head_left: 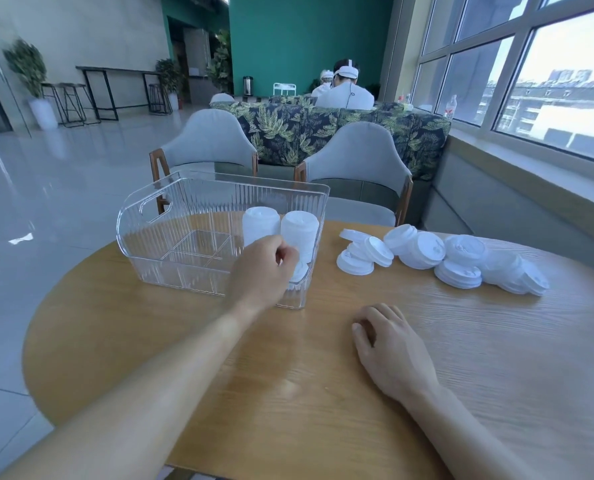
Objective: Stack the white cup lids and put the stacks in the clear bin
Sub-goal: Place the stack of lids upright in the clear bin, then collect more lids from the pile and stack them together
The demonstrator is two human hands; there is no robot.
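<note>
Two stacks [280, 228] stand in the bin [157, 237], the left hand [262, 268] curls its fingers on a third there, the right hand [389, 348] rests loose, and many lids [441, 258] remain on the counter [288, 375].

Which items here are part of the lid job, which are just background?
Job: clear bin; two lid stacks inside it; loose lids on the table; left hand at the bin; right hand resting on the table.

Background: two grey chairs; sofa; plants; stools.
</note>
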